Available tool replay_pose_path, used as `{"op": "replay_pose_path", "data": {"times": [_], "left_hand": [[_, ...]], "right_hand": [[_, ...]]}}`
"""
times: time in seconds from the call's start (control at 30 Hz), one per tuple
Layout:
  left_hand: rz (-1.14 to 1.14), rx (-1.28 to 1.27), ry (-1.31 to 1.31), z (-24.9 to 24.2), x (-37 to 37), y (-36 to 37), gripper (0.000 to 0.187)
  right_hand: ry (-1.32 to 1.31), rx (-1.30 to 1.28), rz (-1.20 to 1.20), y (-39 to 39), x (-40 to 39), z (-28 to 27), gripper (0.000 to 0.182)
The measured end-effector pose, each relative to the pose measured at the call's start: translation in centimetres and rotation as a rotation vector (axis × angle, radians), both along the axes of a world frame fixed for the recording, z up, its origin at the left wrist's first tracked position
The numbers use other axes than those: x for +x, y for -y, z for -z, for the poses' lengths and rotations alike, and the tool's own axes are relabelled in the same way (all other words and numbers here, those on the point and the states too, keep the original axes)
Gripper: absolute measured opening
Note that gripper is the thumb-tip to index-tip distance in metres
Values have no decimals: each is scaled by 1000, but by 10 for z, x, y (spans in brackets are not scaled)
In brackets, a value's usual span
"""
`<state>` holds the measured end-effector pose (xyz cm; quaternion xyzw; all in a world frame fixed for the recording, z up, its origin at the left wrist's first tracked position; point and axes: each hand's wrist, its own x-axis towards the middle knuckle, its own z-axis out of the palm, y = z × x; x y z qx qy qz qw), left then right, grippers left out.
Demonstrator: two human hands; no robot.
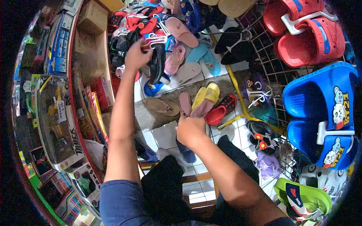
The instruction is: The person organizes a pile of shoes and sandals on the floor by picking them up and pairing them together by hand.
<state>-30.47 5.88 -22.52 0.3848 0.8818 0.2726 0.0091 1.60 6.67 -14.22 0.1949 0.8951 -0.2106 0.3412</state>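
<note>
My left hand is at the footwear pile, its fingers curled at the upper end of a pair of black sandals beside a white plastic hanger. The fingertips are partly hidden. Closer to me, my right hand is closed around a pair of pink sandals, whose ends stick out beyond the fist. Just past them lie yellow sandals and a red-and-black clog. A brown flip-flop rests on the grey ledge to the left of the pink pair.
Several red clogs and blue slides hang on a wire rack at right, above a green slide. A yellow metal bar stands beside the rack. Boxed goods fill a shelf at left. White tiles cover the floor.
</note>
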Motion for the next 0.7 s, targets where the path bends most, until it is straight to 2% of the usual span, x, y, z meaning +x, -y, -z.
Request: {"op": "replay_pose_path", "data": {"times": [0.03, 0.07, 0.1, 0.13, 0.2, 0.23, 0.27, 0.33, 0.37, 0.4, 0.5, 0.57, 0.6, 0.7], "left_hand": [[-3, -116, -74, -17, -3, -16, 65], [109, -54, -164, 6, -33, -27, 73], [141, -93, -166, 12, -46, -40, 92], [148, -93, -163, 11, -45, -51, 92], [-80, -342, -148, 11, -45, -78, 117], [-37, -205, -100, 56, -86, -90, 134], [-34, -3, -40, 78, -103, -95, 134], [-168, -203, 14, 90, -102, -97, 135], [-97, -239, -54, 99, -105, -95, 133], [-103, -407, -72, 105, -97, -88, 125], [-81, -370, -150, 114, -75, -71, 108], [-240, -341, -87, 92, -38, -67, 81], [-245, -340, -89, 93, -32, -64, 81], [-249, -340, -131, 93, -15, -55, 58]], "right_hand": [[-19, 0, 25, 2, 1, 5, 33], [-24, 0, 41, 3, 1, 6, 33], [-30, 0, 56, 3, 2, 8, 33], [-39, 9, 54, 2, 1, 8, 33], [-46, 21, 58, 0, 0, 9, 33], [-33, 28, 60, 0, 0, 10, 33], [-22, 37, 61, -2, -1, 12, 33], [-12, 71, 60, -4, -1, 15, 32], [-15, 93, 63, -3, -1, 16, 32], [-3, 89, 68, -4, 0, 14, 32], [9, 20, 97, -11, -4, 9, 32], [14, -9, 107, -13, -6, 8, 34], [11, -9, 104, -12, -6, 7, 34], [1, 18, 83, -9, -6, 2, 35]]}}
